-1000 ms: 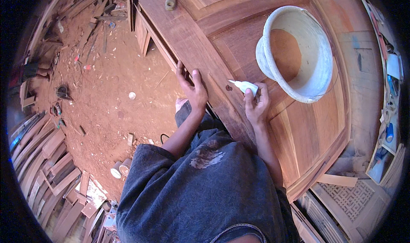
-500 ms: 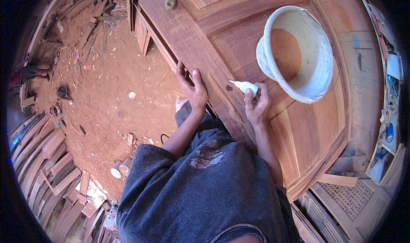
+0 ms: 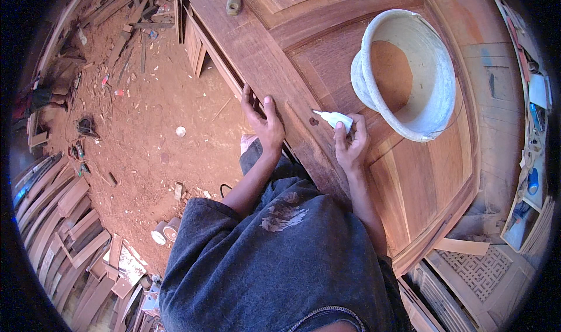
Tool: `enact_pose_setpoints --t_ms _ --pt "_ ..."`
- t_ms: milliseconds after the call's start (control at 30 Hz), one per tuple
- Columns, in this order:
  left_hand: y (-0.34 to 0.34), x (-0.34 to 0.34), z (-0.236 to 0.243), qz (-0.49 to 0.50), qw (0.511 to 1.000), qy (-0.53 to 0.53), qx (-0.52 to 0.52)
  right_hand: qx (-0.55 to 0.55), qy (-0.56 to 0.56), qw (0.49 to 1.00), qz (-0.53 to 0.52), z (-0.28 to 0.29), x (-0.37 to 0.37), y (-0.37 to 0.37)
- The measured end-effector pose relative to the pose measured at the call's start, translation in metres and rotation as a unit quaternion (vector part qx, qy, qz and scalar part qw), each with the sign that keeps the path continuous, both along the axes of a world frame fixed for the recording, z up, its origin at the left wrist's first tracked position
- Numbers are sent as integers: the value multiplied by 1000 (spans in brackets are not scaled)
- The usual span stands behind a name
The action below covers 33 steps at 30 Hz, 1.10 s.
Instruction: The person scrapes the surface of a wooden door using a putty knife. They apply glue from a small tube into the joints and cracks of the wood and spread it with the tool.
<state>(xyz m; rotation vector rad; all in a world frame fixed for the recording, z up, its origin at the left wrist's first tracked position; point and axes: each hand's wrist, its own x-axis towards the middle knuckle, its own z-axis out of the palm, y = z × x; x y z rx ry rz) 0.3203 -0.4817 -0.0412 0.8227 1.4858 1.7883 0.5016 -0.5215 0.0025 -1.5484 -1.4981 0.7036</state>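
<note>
A paneled wooden door (image 3: 263, 51) lies flat in front of me. My right hand (image 3: 352, 145) grips a small white glue bottle (image 3: 338, 120) with a thin nozzle. The nozzle points to the left, its tip just above a dark wet spot (image 3: 314, 122) on the door's frame; whether it touches the wood I cannot tell. My left hand (image 3: 266, 123) rests on the door's left edge, thumb raised and fingers apart, some of them over the side. Nothing shows in that hand.
A whitish basin (image 3: 365, 78) holding brown powder stands tilted on the door, right of the bottle. A tool's wooden handle (image 3: 233, 2) lies farther up. Stacked boards (image 3: 73, 197) line the left, scraps litter the dirt floor (image 3: 158, 110), and a carved lattice panel (image 3: 476, 268) sits at lower right.
</note>
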Motion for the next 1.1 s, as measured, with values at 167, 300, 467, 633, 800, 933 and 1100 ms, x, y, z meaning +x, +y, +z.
enact_pose_setpoints --t_ms 167,300,467,633,800,933,1100 --pt "0 -1 -2 -2 1000 4 -4 0 0 1000 3 0 1 0" --pt "0 -1 -6 -3 1000 4 -2 -2 -11 1000 -5 -5 4 -3" --pt "0 -2 -8 -2 1000 9 -2 15 -22 1000 0 -4 3 -1" --pt "0 -2 -8 -6 1000 -4 3 16 -28 999 -2 -3 3 -1" --pt "-2 -2 -11 -3 1000 -5 -1 17 -9 1000 -6 -4 2 -3" --pt "-2 -1 -11 4 1000 -15 2 4 98 994 -44 4 -3 -6" --pt "-4 -4 -14 -9 998 8 -58 -97 303 945 -72 47 -11 -26"
